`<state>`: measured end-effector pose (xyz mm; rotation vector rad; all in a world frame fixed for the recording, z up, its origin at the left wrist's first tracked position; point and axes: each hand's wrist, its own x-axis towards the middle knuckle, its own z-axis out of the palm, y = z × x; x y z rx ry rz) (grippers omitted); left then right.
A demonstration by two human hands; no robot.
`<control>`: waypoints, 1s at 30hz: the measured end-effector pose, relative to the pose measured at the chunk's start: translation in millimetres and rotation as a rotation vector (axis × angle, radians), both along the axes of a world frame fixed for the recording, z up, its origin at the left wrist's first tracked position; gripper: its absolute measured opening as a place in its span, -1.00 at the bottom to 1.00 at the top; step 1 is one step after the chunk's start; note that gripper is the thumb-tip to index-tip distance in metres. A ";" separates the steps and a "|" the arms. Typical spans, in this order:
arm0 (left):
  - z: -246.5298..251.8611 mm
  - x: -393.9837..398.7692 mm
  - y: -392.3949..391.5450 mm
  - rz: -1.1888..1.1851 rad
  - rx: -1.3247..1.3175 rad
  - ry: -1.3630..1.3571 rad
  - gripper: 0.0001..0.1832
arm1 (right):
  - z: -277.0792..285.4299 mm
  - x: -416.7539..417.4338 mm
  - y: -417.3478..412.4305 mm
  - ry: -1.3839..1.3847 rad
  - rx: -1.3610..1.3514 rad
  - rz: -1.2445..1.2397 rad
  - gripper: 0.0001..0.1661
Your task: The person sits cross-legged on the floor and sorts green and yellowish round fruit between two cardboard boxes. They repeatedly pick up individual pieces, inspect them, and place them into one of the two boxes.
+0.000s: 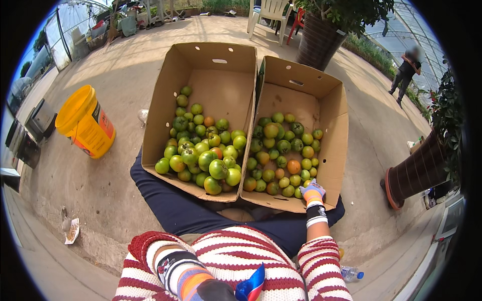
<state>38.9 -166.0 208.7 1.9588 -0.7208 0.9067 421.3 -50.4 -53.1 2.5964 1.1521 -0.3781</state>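
Two open cardboard boxes lie side by side before me, tilted up from my lap. The left box (222, 86) holds a heap of mostly green tomatoes (206, 160). In the right box (331, 150) are smaller green tomatoes with a few orange ones (293, 166). My right hand (313, 190), in a striped glove, reaches into that box's near right corner, against a yellowish tomato (307, 183); its fingertips are hidden. My left hand (214, 289), gloved with a dark coating, is bent in at my chest beside a shiny blue and red ribbon-like piece (251, 282). The bottom edge cuts it off.
A yellow bucket (88, 124) stands on the concrete floor at left. Large potted plants stand in brown pots (320, 41) behind and at right (418, 165). A plastic bottle (351, 274) lies near my right elbow. A person (406, 73) stands far right; a white chair (272, 15) is behind.
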 end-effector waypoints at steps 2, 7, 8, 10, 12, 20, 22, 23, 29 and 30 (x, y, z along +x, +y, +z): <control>-0.8 -0.3 -0.5 -0.009 0.000 -0.005 -0.75 | -3.4 3.6 0.6 -0.007 0.001 0.005 0.02; -1.6 0.5 1.4 0.000 0.002 0.002 -0.76 | -0.3 1.0 2.6 0.008 -0.017 -0.017 0.03; -1.4 0.5 1.4 0.002 0.001 0.002 -0.77 | -2.3 1.8 2.1 0.005 -0.007 -0.015 0.03; -3.3 1.0 4.1 0.011 -0.004 0.009 -0.77 | -5.4 2.1 1.4 -0.001 0.008 -0.011 0.00; -2.3 2.7 5.0 0.016 -0.001 0.011 -0.77 | -6.1 4.5 2.3 -0.014 0.021 -0.007 -0.03; -3.5 4.4 7.4 0.013 0.003 0.012 -0.79 | -26.1 20.6 5.2 -0.004 -0.074 -0.104 0.11; -4.8 1.7 7.1 0.024 0.013 0.020 -0.80 | -17.8 15.3 5.2 0.027 -0.092 -0.060 0.11; -4.5 1.0 8.0 0.032 0.017 0.025 -0.80 | -9.5 11.3 5.7 0.041 -0.103 -0.035 0.12; -6.7 -15.4 16.5 0.175 0.066 0.030 -0.81 | -3.0 6.9 2.8 0.047 -0.100 -0.079 0.25; -5.2 -17.7 24.3 0.231 0.072 0.019 -0.81 | -1.7 5.5 1.6 0.050 -0.102 -0.085 0.25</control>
